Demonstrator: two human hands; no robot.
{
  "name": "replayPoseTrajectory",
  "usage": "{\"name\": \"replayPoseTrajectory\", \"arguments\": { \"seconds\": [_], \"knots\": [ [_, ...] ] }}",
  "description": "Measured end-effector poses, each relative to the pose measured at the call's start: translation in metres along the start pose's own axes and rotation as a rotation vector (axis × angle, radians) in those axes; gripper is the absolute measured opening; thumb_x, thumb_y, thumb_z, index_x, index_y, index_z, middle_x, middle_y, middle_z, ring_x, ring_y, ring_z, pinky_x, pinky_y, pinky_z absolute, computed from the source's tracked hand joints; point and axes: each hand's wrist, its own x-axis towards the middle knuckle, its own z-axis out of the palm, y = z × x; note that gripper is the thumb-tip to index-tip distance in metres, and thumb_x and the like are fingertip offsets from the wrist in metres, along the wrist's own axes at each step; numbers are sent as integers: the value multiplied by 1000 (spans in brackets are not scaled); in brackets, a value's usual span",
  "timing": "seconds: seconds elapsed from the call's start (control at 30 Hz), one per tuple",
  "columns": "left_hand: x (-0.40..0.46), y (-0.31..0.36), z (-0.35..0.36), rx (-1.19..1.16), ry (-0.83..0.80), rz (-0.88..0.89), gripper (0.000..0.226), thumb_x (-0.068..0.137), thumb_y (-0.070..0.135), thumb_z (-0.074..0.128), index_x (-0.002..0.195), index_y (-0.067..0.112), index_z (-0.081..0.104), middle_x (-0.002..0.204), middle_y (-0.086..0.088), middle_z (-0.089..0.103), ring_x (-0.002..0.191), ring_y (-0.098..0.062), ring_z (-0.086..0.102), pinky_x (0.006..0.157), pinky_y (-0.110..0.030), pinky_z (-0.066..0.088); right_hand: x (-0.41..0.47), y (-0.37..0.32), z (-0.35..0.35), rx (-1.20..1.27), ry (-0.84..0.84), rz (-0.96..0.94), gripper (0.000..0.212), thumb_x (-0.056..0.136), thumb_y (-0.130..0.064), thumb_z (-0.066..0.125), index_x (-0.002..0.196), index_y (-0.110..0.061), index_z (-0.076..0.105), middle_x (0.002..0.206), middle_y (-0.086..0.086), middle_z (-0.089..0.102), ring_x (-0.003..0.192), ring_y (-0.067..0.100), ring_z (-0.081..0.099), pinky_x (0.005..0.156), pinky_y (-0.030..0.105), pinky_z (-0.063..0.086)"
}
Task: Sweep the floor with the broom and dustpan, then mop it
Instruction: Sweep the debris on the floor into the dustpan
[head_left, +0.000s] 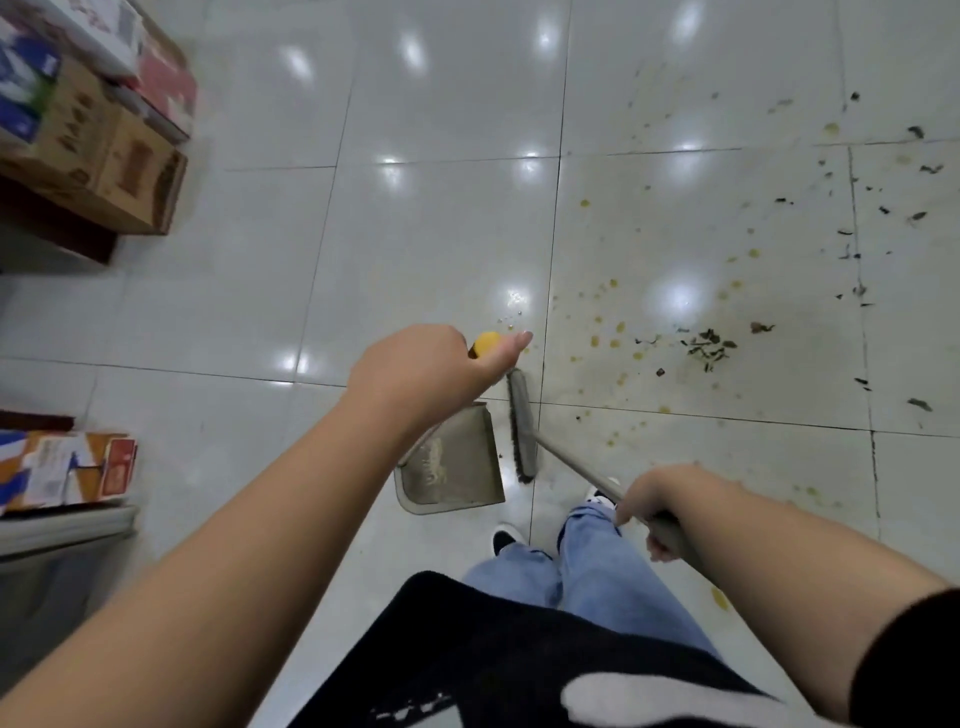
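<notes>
One broom (522, 431), one dustpan (457, 470), two hands, two shoes, and several cardboard boxes (104, 156) at the left.

The grey plastic dustpan (451, 467) sits on the white tiled floor (415, 234), the grey-headed broom (522, 428) just right of it — dark scattered debris (706, 347) farther right, brown cardboard boxes (104, 156) far left.

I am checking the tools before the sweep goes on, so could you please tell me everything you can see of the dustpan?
The dustpan is a grey, flat-bottomed scoop, seemingly plastic, with low side walls and a faint pale marking on its soiled inner face. It sits low at the white tiled floor, its open edge facing the broom head just beside it. Its upright handle ends in a yellow tip, which the left hand grips. No debris visible inside.
</notes>
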Motion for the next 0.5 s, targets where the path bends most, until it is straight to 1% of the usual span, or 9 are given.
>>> {"name": "replayPoseTrajectory", "arguments": {
  "seconds": [0.03, 0.07, 0.13, 0.2, 0.27, 0.33, 0.5],
  "knots": [
    [1, 2, 1, -3, 5, 8, 74, 76, 79, 20, 52, 12, 40, 49, -2, 42, 49, -18, 46, 46, -26, 25, 1, 2, -1, 1, 5, 13, 39, 97, -28, 48, 108, 9, 45, 74, 17, 55, 71, 25, 55, 76, 29, 49],
    [2, 4, 1, -3, 9, 19, 74, 76, 79, 20, 51, 13, 39, 48, -1, 41, 48, -18, 45, 46, -25, 24, 1, 4, -1, 12, 22, 14, 33, 98, -23, 45, 106, 9, 42, 73, 16, 54, 71, 25, 54, 71, 30, 50],
    [3, 3, 0, 0, 10, 28, 74, 76, 80, 20, 51, 13, 38, 48, -1, 39, 47, -18, 44, 46, -25, 25, 5, 11, 2, 65, 70, -20, 25, 99, -16, 41, 112, 6, 40, 67, 15, 50, 60, 24, 48, 54, 30, 45],
    [4, -2, -2, -17, 19, 17, 73, 76, 79, 22, 50, 13, 37, 47, 0, 38, 47, -18, 43, 46, -25, 25, 8, 18, 7, 105, 142, -49, 28, 98, -15, 42, 120, 3, 40, 63, 13, 47, 51, 21, 43, 46, 28, 40],
    [3, -9, -4, -55, 25, 11, 71, 77, 79, 25, 45, 16, 38, 46, 1, 40, 48, -17, 45, 47, -26, 24, 11, 24, 11, 134, 191, -40, 32, 98, -16, 45, 124, 3, 41, 65, 12, 44, 51, 19, 40, 45, 26, 37],
    [-1, -16, -2, -77, 21, 20, 69, 78, 77, 26, 42, 19, 39, 45, 1, 41, 48, -16, 45, 47, -26, 24, 14, 29, 13, 136, 224, -6, 37, 97, -14, 46, 128, 5, 42, 68, 13, 43, 54, 19, 41, 48, 25, 37],
    [-17, -33, 9, -44, -35, 41, 71, 78, 77, 22, 50, 13, 35, 48, -1, 37, 47, -18, 42, 47, -27, 24, 16, 42, 13, 236, 256, 1, 40, 97, -10, 46, 132, 7, 39, 71, 14, 44, 56, 22, 42, 50, 28, 36]
  ]
}}
